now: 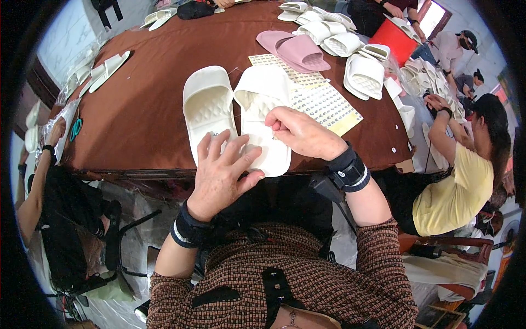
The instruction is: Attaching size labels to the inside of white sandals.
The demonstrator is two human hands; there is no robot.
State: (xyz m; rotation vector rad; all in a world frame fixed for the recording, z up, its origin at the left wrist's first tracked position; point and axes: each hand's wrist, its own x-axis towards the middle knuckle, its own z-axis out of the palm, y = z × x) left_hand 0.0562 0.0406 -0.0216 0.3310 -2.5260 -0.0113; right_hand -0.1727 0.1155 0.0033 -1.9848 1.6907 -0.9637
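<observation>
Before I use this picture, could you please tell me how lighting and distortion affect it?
Head view: black corners, the brown table bows along its front; head view: the bright opening at upper right is washed out, while shading shows inside the two nearest white slippers.

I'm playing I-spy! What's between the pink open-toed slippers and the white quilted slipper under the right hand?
In the head view, a pale-yellow paper sheet with printed rows.

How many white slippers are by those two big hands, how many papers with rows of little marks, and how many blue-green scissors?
White, open-toed slippers: 2
Flat paper sheets with rows of marks: 2 showing
Blue-green-handled scissors: 1 pair
Total: 5
</observation>
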